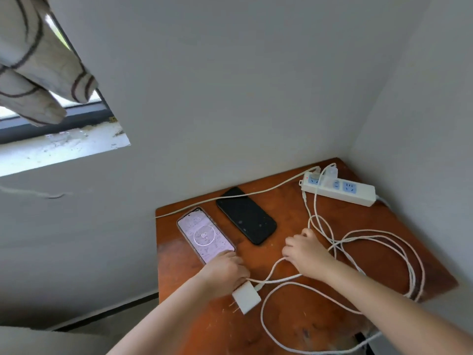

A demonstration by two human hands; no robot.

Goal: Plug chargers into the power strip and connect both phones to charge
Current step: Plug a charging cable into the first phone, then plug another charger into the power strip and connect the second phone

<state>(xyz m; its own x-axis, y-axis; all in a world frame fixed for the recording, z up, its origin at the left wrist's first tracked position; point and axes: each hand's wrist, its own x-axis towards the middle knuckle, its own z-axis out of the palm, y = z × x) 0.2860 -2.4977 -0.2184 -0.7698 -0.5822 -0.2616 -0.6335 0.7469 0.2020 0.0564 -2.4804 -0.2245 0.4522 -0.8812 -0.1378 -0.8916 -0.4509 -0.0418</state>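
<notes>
Two phones lie side by side on the brown table point(294, 324): a lit phone point(204, 234) showing a charging ring, and a dark phone point(245, 216) to its right. My left hand point(225, 271) rests at the lit phone's near end, fingers closed around a white cable end. A loose white charger point(246, 297) with bare prongs lies just below that hand. My right hand point(304, 252) grips the white cable point(384, 242), which loops over the table's right side. A white power strip point(358, 193) sits at the far right corner with a charger point(330, 175) plugged in.
Grey walls enclose the table's far and right sides. Another thin white cord point(230, 197) runs from the strip leftwards over the dark phone's top and off the table edge. A window sill point(64, 147) and a hanging striped cloth point(38, 60) are at upper left.
</notes>
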